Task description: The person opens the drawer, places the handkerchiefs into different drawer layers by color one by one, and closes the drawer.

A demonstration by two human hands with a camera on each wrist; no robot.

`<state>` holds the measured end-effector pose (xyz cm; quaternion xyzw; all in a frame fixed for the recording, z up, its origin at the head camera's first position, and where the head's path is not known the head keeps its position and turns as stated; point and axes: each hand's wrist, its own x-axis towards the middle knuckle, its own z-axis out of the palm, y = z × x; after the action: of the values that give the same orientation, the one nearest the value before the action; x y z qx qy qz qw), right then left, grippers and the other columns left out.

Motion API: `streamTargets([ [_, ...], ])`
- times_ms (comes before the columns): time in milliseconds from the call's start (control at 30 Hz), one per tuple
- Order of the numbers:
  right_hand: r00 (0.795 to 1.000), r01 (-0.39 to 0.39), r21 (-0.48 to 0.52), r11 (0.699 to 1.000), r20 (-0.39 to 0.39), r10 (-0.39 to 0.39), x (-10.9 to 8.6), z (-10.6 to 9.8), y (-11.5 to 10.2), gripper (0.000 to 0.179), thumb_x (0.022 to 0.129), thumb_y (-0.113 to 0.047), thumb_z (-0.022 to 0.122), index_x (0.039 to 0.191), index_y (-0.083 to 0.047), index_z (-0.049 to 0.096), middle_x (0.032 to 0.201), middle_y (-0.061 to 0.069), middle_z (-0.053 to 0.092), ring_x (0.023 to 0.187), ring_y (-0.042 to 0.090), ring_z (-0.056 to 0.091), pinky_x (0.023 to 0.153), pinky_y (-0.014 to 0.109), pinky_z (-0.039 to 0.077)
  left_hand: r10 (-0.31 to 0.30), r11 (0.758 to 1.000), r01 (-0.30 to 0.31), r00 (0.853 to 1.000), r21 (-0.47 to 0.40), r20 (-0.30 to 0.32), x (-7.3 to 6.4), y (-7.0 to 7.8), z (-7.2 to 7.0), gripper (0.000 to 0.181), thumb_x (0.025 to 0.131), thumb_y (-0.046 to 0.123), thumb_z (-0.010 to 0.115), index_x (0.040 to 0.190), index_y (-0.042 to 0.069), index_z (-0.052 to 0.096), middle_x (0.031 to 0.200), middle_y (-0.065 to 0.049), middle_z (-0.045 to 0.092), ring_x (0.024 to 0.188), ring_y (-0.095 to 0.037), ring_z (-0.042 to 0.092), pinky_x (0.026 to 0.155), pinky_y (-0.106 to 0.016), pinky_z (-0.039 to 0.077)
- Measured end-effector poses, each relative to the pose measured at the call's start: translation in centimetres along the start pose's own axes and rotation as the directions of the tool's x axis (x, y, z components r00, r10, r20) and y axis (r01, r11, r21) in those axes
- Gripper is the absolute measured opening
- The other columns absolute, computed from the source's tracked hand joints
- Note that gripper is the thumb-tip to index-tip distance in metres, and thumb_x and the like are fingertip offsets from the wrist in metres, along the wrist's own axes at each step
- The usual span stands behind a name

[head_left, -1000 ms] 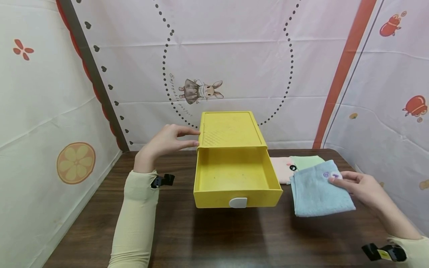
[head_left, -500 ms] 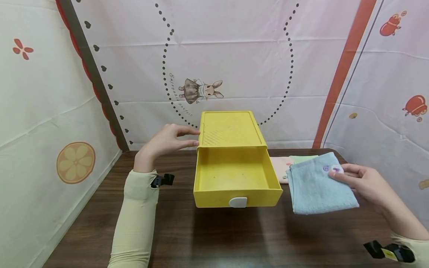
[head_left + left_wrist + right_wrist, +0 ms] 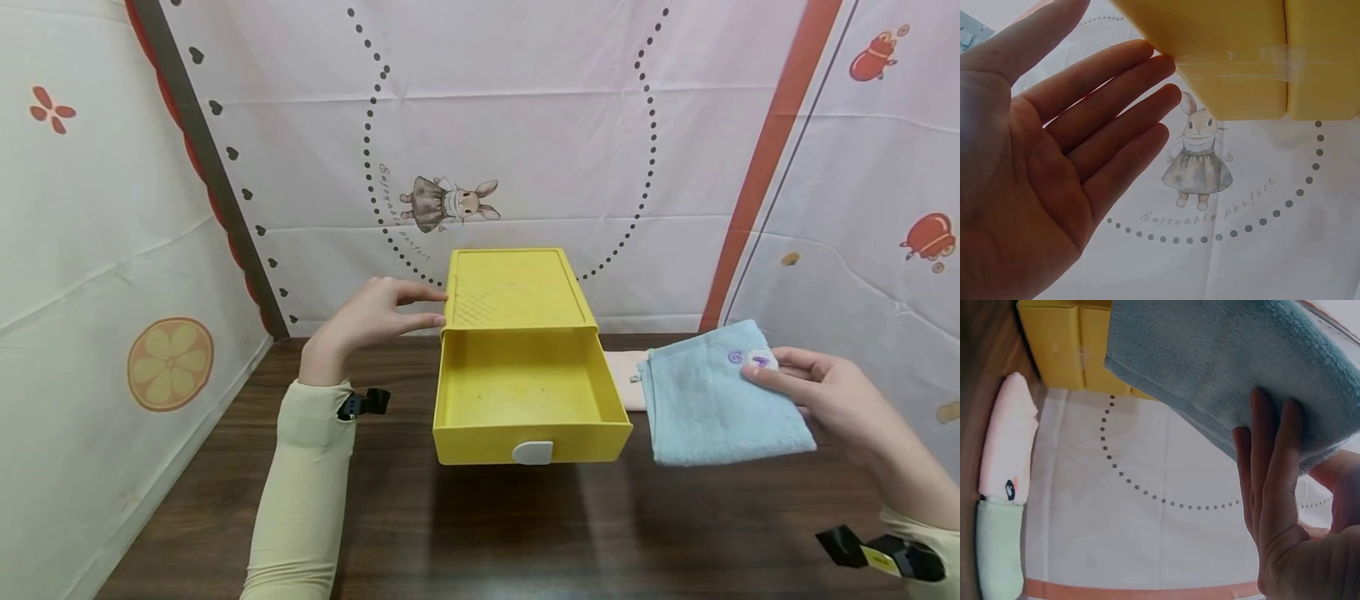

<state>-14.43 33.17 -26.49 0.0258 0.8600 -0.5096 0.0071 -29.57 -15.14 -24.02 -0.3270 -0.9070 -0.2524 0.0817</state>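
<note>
A yellow drawer box (image 3: 517, 287) stands on the dark wooden table, and its drawer (image 3: 480, 446), with a white knob, is pulled out toward me. My left hand (image 3: 367, 321) touches the box's left side with fingertips, its fingers straight in the left wrist view. Right of the drawer, my right hand (image 3: 832, 404) pinches a folded light-blue towel (image 3: 716, 404) by its embroidered edge, thumb on top and fingers beneath. The towel is held up over the table. Partly behind it lies a pink towel (image 3: 622, 375); a pale-green towel (image 3: 1000, 547) beside that shows in the right wrist view.
A printed white cloth (image 3: 510, 150) hangs as a backdrop behind the table and along both sides. Clear tape (image 3: 1241, 59) crosses the box's side seam. The brown table top (image 3: 390, 517) extends in front of the drawer.
My right hand has lifted the blue towel a little upward and to the right, now covering the green towel in the head view. My left hand and the box stay put.
</note>
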Motion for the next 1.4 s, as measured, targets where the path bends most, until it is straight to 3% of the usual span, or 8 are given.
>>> streamTargets([
  [300,1.000,-0.009,0.070,0.997,0.023,0.008,0.0,-0.7,-1.3,0.012,0.090,-0.029,0.051,0.100,-0.027,0.055,0.077,-0.008,0.063,0.063,0.020,0.063,0.056,0.039,0.053,-0.009,1.000,0.009,1.000,-0.004,0.003,0.1,-0.1,0.1,0.046,0.074,0.057,0.059,0.112,0.032,0.060,0.113,0.011,0.059,0.105,-0.007,0.053,0.088,-0.034,0.044],
  [700,0.997,0.075,0.022,0.997,0.031,-0.076,1.1,-2.0,-1.8,0.015,0.092,-0.026,0.046,0.106,-0.029,0.051,0.081,-0.007,0.061,0.065,0.019,0.062,0.057,0.037,0.053,-0.007,1.000,0.007,1.000,-0.019,0.007,0.2,-0.3,0.1,0.046,0.074,0.057,0.059,0.112,0.032,0.060,0.113,0.012,0.059,0.107,-0.011,0.054,0.089,-0.034,0.044],
  [900,0.992,0.098,0.076,0.992,0.066,-0.104,1.2,-2.3,-2.7,0.016,0.093,-0.023,0.044,0.107,-0.027,0.052,0.080,-0.003,0.063,0.063,0.023,0.063,0.056,0.040,0.053,-0.010,1.000,0.010,1.000,-0.021,0.007,0.2,-0.2,0.0,0.045,0.074,0.056,0.059,0.112,0.031,0.060,0.113,0.011,0.059,0.106,-0.011,0.054,0.089,-0.034,0.044],
  [1133,0.996,0.087,0.019,0.996,0.034,-0.088,1.0,-2.3,-3.8,0.016,0.093,-0.028,0.043,0.103,-0.037,0.052,0.080,-0.006,0.062,0.065,0.023,0.063,0.059,0.041,0.053,-0.005,1.000,0.005,1.000,-0.012,0.005,0.1,-0.1,0.0,0.046,0.074,0.056,0.060,0.112,0.031,0.060,0.113,0.010,0.059,0.106,-0.009,0.054,0.089,-0.036,0.044],
  [1400,0.995,0.089,0.025,0.996,0.048,-0.090,1.0,-2.3,-4.9,0.016,0.093,-0.029,0.043,0.104,-0.036,0.052,0.078,-0.006,0.062,0.064,0.022,0.063,0.059,0.040,0.053,-0.009,1.000,0.009,1.000,0.003,0.008,0.2,-0.3,0.1,0.045,0.073,0.058,0.059,0.112,0.033,0.060,0.113,0.012,0.059,0.105,-0.006,0.054,0.088,-0.033,0.044],
])
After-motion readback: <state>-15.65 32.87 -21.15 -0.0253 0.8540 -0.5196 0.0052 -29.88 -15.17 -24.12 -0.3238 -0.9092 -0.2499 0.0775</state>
